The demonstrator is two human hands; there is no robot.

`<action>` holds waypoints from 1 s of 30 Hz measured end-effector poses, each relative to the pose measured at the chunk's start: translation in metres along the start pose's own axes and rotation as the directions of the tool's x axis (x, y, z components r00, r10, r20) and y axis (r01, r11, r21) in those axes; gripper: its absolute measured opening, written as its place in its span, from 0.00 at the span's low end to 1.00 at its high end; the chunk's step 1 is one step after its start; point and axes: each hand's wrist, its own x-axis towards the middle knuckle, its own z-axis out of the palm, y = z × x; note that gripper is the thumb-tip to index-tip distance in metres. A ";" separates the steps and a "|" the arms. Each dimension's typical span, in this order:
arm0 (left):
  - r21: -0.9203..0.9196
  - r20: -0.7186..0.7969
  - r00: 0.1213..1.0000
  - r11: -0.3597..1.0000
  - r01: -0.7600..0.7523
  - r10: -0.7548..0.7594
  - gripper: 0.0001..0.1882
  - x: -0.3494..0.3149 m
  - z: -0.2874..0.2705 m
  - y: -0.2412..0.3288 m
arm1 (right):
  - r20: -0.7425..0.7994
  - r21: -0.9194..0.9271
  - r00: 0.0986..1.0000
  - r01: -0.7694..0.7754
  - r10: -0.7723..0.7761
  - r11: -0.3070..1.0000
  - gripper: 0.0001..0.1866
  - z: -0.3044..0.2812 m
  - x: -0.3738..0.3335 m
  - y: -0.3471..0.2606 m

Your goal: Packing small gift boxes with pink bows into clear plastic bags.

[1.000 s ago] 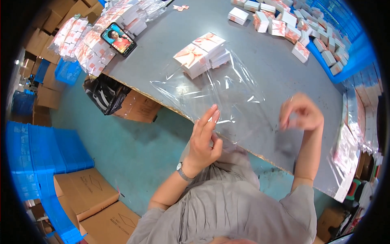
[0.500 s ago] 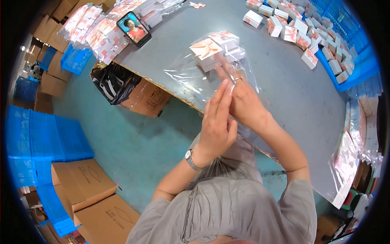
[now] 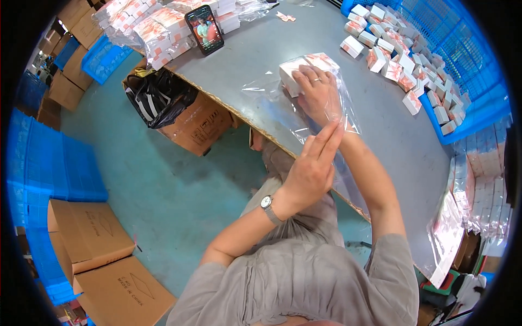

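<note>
**Right hand on the boxes, left hand just beside the wrist!**

Head view, and here's the right hand (image 3: pixel 318 95), fingers close together and bent over the white boxes (image 3: pixel 289 77) with pink tops; whether they grip or merely rest, one cannot tell. A ring (image 3: pixel 317 80) shows on one finger. The boxes sit on the grey table (image 3: pixel 391 157), inboard of its worn front edge, with a clear plastic bag (image 3: pixel 349 120) spread about them and over the hand, loose film fanning out to the left.

Now the left hand (image 3: pixel 311 168): index and middle fingers stretched out side by side, tips right by the right wrist at the film. Any pinch there cannot be made out. A watch (image 3: pixel 266 201) circles that wrist.

Around them, a phone (image 3: pixel 204 30) stands lit against film-wrapped stacks (image 3: pixel 168 27) at the far left of the table. Across at the far right, loose small boxes (image 3: pixel 403 61) spill from a blue basket (image 3: pixel 474 68). Down on the floor at left, brown cartons (image 3: pixel 122 288) sit beside blue crates (image 3: pixel 57 157).
</note>
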 end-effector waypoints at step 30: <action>-0.016 -0.024 0.999 0.999 0.032 -0.032 0.38 0.004 -0.003 -0.004 | 0.023 0.069 1.000 -0.012 0.010 0.998 0.37 0.007 0.008 0.013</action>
